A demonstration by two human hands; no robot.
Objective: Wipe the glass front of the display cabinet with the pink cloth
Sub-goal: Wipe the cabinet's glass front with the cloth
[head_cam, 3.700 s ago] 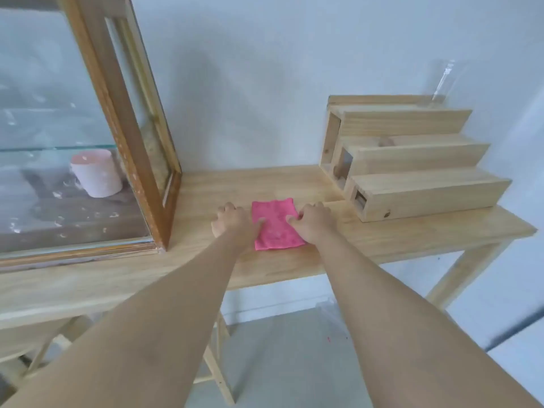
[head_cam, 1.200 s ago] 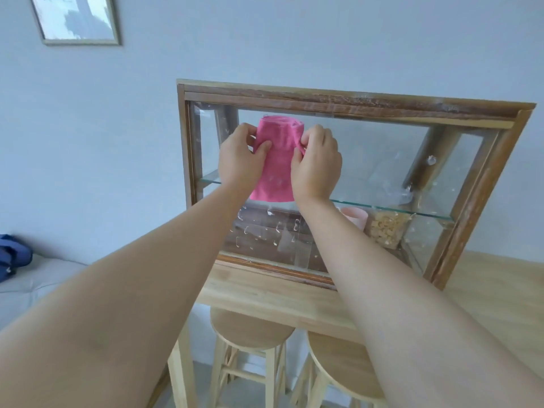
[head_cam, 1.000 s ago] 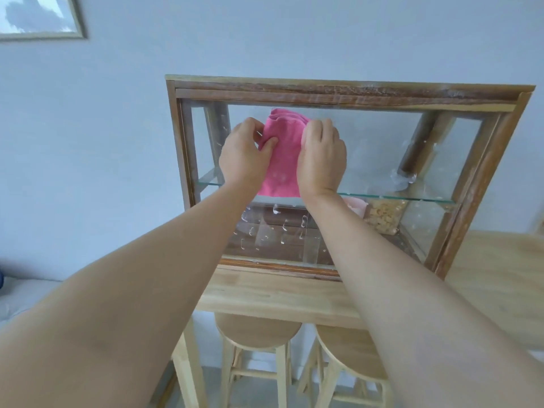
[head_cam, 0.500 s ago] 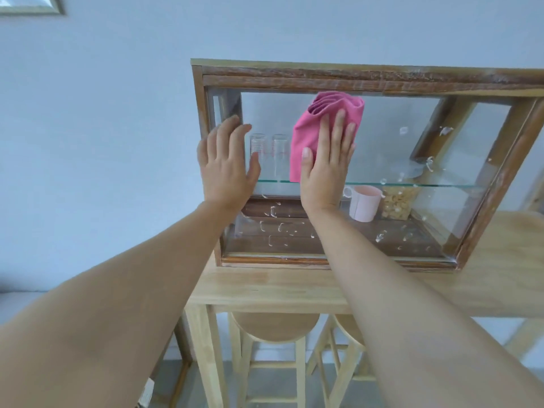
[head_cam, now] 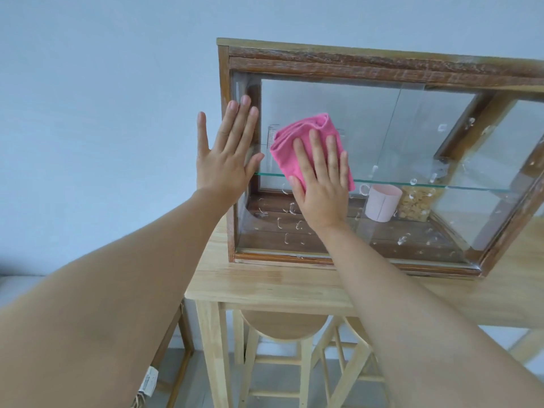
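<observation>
A wooden display cabinet [head_cam: 368,61] stands on a light wood table, its glass front [head_cam: 412,142] speckled with white droplets low down and at the right. My right hand [head_cam: 321,184] lies flat on the folded pink cloth [head_cam: 294,139] and presses it against the left half of the glass. Spread open, my left hand [head_cam: 226,160] rests on the cabinet's left frame post, touching no cloth.
Inside the cabinet are a glass shelf [head_cam: 441,185], a pink cup [head_cam: 381,203], a jar of snacks [head_cam: 416,204] and a clear glass [head_cam: 272,148]. Two wooden stools [head_cam: 282,328] stand under the table [head_cam: 265,285]. A pale wall fills the left.
Both hands carried the cloth from the table up to the glass. My left hand let go and moved to the frame. My right hand has slid the cloth down and leftward.
</observation>
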